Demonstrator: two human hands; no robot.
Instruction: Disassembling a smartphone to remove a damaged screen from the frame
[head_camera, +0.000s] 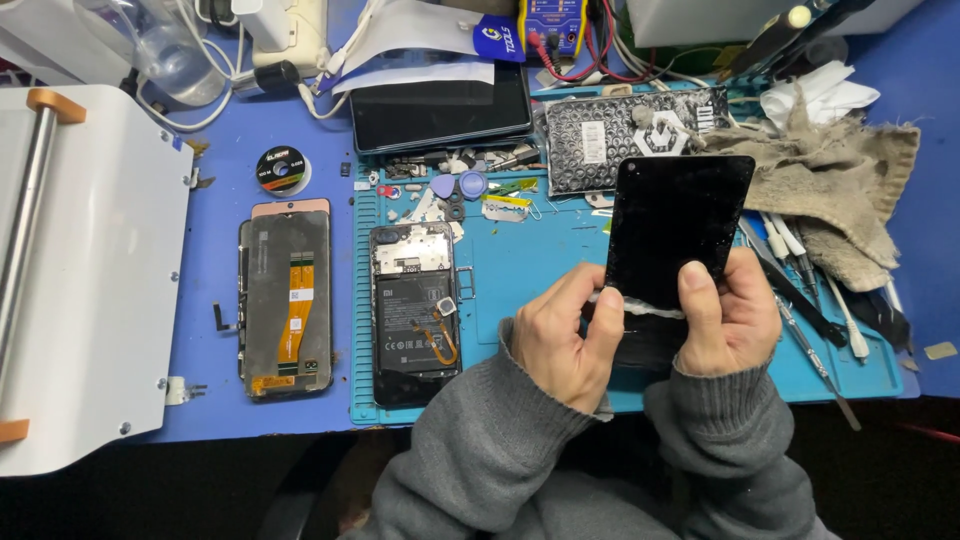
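— Both hands are on the same thing, is that right?

— Yes. From the head camera, my left hand (560, 335) and my right hand (725, 315) are closed on the black phone panel (672, 235), one at each side of its lower end, and I hold it up above the teal work mat (520, 265). My right thumb presses flat on its face; my left fingers pinch a white strip (640, 305) that runs across the panel between my hands.

— How does the panel look?

— Glossy black, flat, with rounded corners and specks of dust or residue scattered over the surface. Below the white strip the surface looks duller.

— Which way does it point?

— Its long axis runs away from me, tipped a little to the right, so the far short edge sits near the patterned black box (620, 135) and the beige rag (830, 170). The near end is in my grip, just above my grey sleeves (500, 440).

— What lies around it?

— To my left on the mat lies an opened phone (413, 310) with its battery showing. Further left, on the blue table (215, 180), lies a screen assembly (286, 305) with an orange flex cable. Tools with white handles (850, 320) lie to the right of my right hand.
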